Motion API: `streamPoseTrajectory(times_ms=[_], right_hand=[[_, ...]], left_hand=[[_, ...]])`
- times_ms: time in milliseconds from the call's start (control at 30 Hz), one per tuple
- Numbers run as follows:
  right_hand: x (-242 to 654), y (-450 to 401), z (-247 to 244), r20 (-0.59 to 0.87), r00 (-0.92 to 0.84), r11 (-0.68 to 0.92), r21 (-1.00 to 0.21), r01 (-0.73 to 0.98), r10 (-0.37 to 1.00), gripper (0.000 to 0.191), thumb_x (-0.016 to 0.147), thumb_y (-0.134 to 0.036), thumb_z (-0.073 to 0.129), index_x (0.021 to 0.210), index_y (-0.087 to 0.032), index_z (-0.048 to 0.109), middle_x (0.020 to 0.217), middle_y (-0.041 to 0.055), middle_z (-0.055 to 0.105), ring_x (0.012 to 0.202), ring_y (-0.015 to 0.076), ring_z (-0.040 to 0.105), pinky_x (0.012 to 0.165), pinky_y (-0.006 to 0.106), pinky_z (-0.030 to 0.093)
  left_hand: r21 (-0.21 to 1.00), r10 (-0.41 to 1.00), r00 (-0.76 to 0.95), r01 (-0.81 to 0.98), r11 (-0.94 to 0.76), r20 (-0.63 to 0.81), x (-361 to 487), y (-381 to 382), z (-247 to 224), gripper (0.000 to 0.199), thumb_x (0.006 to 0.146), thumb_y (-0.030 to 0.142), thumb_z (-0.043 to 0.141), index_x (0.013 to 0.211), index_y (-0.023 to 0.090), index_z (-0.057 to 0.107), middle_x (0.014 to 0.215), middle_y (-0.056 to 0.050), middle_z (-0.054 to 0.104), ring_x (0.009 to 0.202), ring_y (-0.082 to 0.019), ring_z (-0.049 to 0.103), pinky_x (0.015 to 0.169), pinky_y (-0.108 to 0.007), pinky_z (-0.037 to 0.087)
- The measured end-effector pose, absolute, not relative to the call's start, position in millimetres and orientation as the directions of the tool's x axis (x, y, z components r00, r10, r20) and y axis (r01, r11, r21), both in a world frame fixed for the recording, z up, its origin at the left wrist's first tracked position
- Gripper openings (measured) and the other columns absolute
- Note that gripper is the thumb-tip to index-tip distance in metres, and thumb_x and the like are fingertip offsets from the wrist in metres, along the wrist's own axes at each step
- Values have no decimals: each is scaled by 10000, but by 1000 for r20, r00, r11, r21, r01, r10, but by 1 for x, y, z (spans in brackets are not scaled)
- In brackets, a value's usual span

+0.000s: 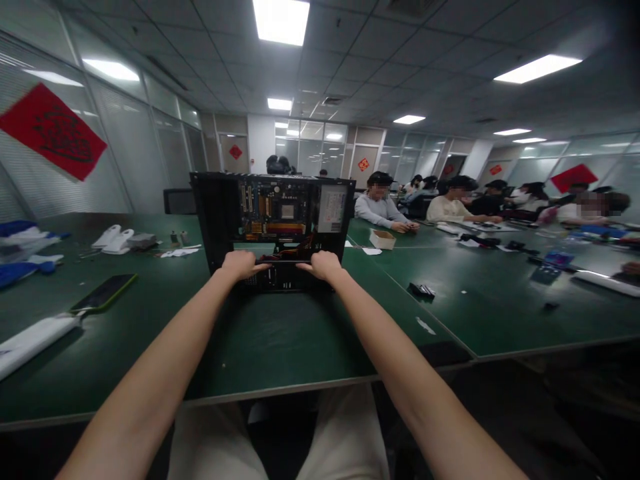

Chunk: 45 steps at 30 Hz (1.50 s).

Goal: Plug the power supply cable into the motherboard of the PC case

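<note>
Left hand [240,265] and right hand [326,265] are gripping the low bar [285,262] of a computer case [219,223], fingers curled closed. Beyond the grip, the case is standing uncovered; above, its circuit board [270,208] is already sitting inside, cover lacking.

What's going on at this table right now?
A person's left hand and right hand both hold the near lower edge of an open black computer case, thumbs pointing towards each other. The case is at the green tabletop; whether it bears its full weight there is unclear. The open side faces the person, showing a dark rectangular circuit board with thin coloured wires below.
</note>
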State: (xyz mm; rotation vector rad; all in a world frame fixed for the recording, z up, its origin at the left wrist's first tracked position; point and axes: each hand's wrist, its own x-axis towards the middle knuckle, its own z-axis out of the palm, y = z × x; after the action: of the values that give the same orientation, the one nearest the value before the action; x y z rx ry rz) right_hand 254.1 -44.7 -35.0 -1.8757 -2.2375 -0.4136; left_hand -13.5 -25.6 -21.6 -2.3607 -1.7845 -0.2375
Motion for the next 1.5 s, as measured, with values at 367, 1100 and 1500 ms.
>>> streamPoseTrajectory(times_ms=[367, 1100, 1500], right_hand=[[250, -47, -45, 424, -150, 125, 86, 988, 893, 885, 834, -832, 268, 902, -105, 767, 892, 221, 723, 839, 304, 710, 719, 345, 522], [259, -10, -48, 409, -164, 132, 106, 986, 898, 845, 829, -826, 326, 878, -115, 779, 879, 217, 731, 846, 298, 716, 732, 326, 512], [259, -9, -55, 420, -113, 90, 75, 993, 900, 866, 831, -823, 305, 892, -98, 775, 877, 236, 716, 848, 304, 706, 724, 333, 512]], left_hand=[[-179, 909, 320, 943, -280, 266, -20, -21, -26, 924, 806, 867, 219, 778, 107, 744, 838, -230, 715, 806, -359, 693, 657, -357, 481], [-107, 933, 250, 967, -230, 257, -9, 1, -25, 851, 779, 873, 310, 970, 173, 755, 943, -201, 732, 884, -350, 682, 699, -346, 480], [-132, 917, 295, 954, -269, 269, -10, -2, -29, 952, 788, 885, 200, 802, 116, 760, 827, -227, 710, 805, -382, 684, 657, -375, 470]])
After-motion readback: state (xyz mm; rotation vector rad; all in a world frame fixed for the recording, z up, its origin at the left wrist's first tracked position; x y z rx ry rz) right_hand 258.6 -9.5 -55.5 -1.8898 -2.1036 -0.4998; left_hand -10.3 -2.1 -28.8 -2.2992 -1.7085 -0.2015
